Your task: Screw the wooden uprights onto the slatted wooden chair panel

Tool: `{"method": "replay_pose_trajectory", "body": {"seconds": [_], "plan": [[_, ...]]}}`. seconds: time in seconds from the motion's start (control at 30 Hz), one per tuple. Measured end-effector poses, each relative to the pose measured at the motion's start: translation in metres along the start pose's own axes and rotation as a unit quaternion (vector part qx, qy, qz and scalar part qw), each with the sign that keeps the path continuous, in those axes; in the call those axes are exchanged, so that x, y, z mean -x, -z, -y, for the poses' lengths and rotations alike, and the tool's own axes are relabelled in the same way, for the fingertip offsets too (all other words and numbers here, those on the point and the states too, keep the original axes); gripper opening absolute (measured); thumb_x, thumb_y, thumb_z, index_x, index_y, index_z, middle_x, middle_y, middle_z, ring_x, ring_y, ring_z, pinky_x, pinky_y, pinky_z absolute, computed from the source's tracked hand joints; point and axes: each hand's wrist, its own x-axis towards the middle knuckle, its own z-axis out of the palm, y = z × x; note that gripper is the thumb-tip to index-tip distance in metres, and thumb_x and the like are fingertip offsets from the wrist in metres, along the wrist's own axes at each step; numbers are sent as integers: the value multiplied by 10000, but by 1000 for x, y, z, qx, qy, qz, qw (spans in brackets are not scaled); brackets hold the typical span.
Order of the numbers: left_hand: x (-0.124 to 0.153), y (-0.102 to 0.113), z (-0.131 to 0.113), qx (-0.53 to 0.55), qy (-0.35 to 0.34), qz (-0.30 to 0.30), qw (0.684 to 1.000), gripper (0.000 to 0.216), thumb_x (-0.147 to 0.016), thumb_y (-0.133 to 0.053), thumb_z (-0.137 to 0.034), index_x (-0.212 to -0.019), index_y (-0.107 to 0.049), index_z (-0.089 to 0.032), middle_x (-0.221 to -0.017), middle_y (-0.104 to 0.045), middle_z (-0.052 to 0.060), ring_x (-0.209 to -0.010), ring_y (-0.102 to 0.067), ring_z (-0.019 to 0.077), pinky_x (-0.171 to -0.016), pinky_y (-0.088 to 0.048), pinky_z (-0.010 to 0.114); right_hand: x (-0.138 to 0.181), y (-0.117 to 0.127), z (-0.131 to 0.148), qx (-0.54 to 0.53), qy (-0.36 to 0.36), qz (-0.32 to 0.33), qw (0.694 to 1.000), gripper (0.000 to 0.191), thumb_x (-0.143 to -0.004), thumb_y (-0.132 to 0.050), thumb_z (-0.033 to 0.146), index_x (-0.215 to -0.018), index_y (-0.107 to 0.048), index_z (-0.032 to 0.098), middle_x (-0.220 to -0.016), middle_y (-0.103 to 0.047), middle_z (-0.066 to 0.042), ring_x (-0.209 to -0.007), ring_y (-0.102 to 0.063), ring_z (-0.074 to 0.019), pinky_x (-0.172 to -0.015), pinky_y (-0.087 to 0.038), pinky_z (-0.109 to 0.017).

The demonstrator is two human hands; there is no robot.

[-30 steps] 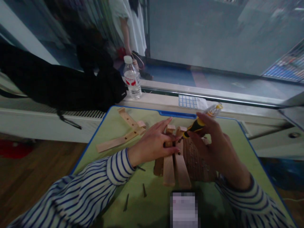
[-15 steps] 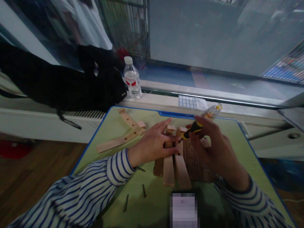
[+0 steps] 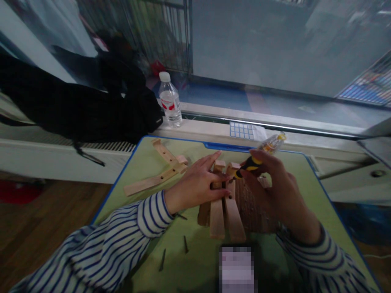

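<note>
My right hand grips a screwdriver with a black-and-yellow collar and a clear handle end. It slants down to the left, its tip over the right one of two pale wooden pieces. My left hand lies across both pieces, thumb and fingers holding them down near the tip. Whether a screw sits under the tip is hard to see. Beneath the pieces lies a rough brown wooden block. Several dark screws lie on the green board to the left.
A joined pair of drilled wooden pieces lies on the left of the blue-edged board. A phone is at the near edge. Beyond, a water bottle stands on the sill beside a black bag.
Both hands stay almost where they were, the screwdriver shifting only very slightly. At the upper left, beyond the glass, a light-clothed shape has moved and darker forms show there.
</note>
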Motion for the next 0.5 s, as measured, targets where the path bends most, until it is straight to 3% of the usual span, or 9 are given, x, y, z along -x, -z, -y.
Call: {"method": "replay_pose_trajectory", "body": {"seconds": [0.5], "plan": [[0,0,0,-3,0,3,1000,432,-798,-594,-558,-1148,-661,-315,-1550,-185,28,-1382,-271,309,-1133,-245,451,0,0,1,-37,-14,2,999,458,-845,-584,172,-1266,-407,208,-1037,-688,-92,-835,-697,-194,-706,-582,-344]]}}
